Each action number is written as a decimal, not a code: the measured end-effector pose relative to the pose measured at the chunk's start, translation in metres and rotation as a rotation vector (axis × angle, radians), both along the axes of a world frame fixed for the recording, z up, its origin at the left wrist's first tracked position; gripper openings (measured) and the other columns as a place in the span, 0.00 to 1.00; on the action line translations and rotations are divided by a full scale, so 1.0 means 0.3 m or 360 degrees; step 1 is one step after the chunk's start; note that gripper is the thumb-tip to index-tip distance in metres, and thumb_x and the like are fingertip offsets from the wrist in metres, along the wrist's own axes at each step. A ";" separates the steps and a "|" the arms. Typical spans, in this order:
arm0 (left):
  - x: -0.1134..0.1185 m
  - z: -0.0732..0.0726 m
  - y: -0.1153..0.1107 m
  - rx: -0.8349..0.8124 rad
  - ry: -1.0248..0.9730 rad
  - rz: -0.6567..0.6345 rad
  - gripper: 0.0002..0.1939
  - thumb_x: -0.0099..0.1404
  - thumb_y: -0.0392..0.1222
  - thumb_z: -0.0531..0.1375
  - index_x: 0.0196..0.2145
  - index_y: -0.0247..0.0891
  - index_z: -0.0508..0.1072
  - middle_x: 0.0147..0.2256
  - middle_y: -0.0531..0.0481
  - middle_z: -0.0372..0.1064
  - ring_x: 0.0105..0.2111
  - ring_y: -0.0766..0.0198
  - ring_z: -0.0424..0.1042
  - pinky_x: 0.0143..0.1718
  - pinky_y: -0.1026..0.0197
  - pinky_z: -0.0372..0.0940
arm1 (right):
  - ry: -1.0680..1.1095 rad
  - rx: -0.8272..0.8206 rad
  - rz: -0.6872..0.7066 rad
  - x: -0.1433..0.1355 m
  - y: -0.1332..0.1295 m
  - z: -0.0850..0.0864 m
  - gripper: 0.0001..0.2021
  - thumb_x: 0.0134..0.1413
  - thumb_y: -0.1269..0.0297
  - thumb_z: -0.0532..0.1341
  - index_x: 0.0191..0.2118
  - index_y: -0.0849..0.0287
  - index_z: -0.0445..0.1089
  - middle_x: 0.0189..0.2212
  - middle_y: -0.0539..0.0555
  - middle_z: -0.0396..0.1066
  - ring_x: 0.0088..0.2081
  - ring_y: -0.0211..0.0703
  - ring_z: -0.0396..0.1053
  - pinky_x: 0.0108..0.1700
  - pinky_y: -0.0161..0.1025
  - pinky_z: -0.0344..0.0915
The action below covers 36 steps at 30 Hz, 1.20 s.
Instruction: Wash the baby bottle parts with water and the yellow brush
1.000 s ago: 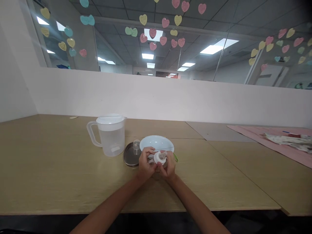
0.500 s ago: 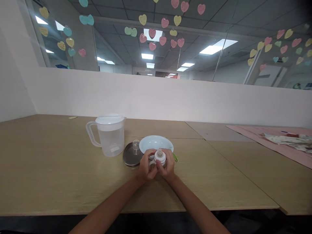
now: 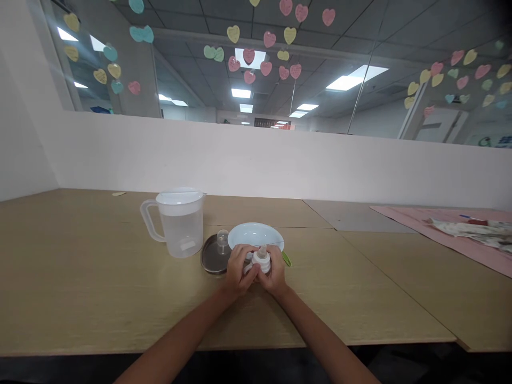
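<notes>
A baby bottle [image 3: 261, 260] with a white collar and a clear nipple is held between both hands, just in front of a pale blue bowl [image 3: 256, 234]. My left hand [image 3: 240, 271] grips its left side, where part of a white handle shows. Around the right side is my right hand [image 3: 275, 271], its thumb close to the left one at the front. The fingers hide most of the bottle's body. Left of the hands lies a round dark metal tray [image 3: 212, 258] with a small clear cap [image 3: 222, 241] standing on it.
A clear lidded pitcher [image 3: 183, 226] stands left of the tray. Something green [image 3: 286, 259] pokes out beside the bowl. On the far right a pink cloth [image 3: 424, 226] carries a crumpled patterned cloth [image 3: 468, 229]. A white wall [image 3: 240, 160] runs behind the table [image 3: 120, 288].
The bottle has tilted slightly, its collar now showing more from the front. Both hands have shifted a little with it. The whole view has moved very slightly.
</notes>
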<state>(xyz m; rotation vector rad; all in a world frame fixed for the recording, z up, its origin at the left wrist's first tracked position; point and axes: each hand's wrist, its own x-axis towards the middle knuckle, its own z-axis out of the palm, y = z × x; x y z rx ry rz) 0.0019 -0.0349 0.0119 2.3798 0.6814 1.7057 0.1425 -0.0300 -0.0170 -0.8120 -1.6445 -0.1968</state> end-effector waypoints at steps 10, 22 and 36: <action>0.010 -0.018 0.015 -0.0152 -0.0087 -0.0048 0.10 0.63 0.45 0.52 0.39 0.38 0.65 0.36 0.47 0.65 0.37 0.61 0.65 0.39 0.58 0.61 | 0.0027 -0.0047 -0.0069 -0.006 0.005 -0.003 0.15 0.50 0.55 0.55 0.40 0.60 0.62 0.32 0.55 0.64 0.34 0.46 0.62 0.37 0.45 0.60; 0.014 -0.013 0.003 -0.0214 -0.0166 -0.0050 0.10 0.62 0.43 0.53 0.40 0.38 0.64 0.42 0.44 0.67 0.44 0.58 0.67 0.47 0.55 0.62 | -0.0080 -0.0069 -0.0117 -0.004 0.015 -0.025 0.17 0.53 0.56 0.54 0.45 0.60 0.63 0.34 0.56 0.68 0.35 0.48 0.64 0.38 0.46 0.60; 0.015 -0.009 0.036 -0.0279 -0.0128 0.0147 0.12 0.54 0.46 0.60 0.32 0.39 0.62 0.30 0.51 0.64 0.31 0.63 0.64 0.34 0.61 0.60 | 0.0088 -0.0077 -0.0203 -0.021 0.018 -0.029 0.23 0.45 0.53 0.61 0.46 0.59 0.61 0.37 0.58 0.67 0.37 0.49 0.66 0.38 0.45 0.64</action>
